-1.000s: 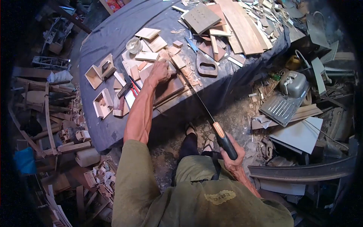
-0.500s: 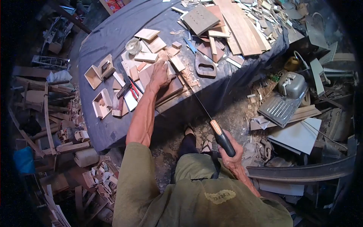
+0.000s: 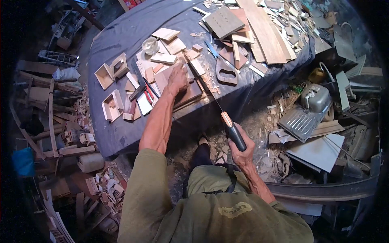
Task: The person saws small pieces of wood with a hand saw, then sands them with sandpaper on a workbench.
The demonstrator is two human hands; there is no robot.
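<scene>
My right hand (image 3: 244,146) is closed round the black and orange handle of a handsaw (image 3: 234,131). The long thin blade runs up and left from the handle, over the edge of the cloth-covered table, beside my left hand (image 3: 179,79). That left hand presses down on a brown wooden board (image 3: 189,93), its fingers bent at the board's upper right; whether they also grip a small piece is too small to tell. Sawdust and pale wood pieces (image 3: 164,58) lie just beyond the fingers.
On the dark cloth (image 3: 121,139) stand small open wooden boxes (image 3: 112,106), a glass jar (image 3: 150,46), red-handled pliers (image 3: 149,96) and a second saw (image 3: 226,76). Planks (image 3: 265,36) and offcuts fill the far right. A metal sink (image 3: 302,117) lies on the floor at right.
My right hand has moved up and slightly left with the saw, bringing its handle nearer the table edge. My left hand stays on the board; the whole table view has shifted slightly right and down.
</scene>
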